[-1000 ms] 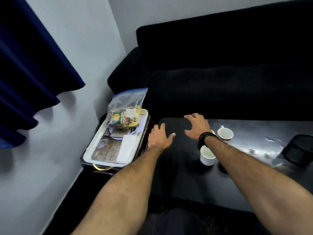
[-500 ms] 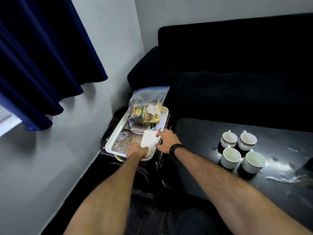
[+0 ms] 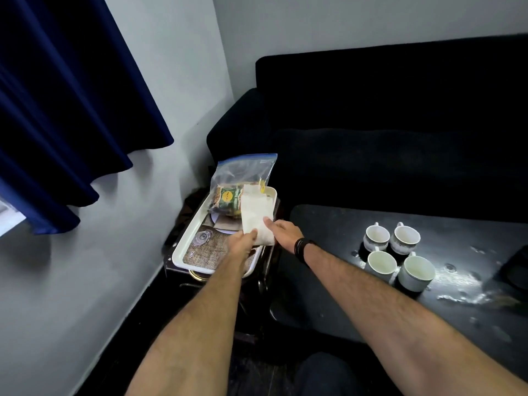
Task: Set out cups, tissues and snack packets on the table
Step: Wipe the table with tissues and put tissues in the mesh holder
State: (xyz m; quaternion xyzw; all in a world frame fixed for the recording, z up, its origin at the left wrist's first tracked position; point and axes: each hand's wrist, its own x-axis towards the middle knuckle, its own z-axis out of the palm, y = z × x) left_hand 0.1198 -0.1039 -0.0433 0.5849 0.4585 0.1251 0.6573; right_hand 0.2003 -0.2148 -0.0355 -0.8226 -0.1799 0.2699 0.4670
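White folded tissues (image 3: 255, 217), a flat stack, are pinched at the near end by left hand (image 3: 241, 246) and right hand (image 3: 284, 233), held above tray (image 3: 183, 247); four cups (image 3: 397, 254) sit on counter (image 3: 328, 232).

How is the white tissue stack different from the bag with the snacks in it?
The tissue stack is plain white and flat; the snack bag is clear plastic with a blue top and colourful packets inside. The tissue stack is lifted, held between the left hand and right hand; the snack bag stands untouched at the far end of the tray. Both are over the tray, not on the black table.
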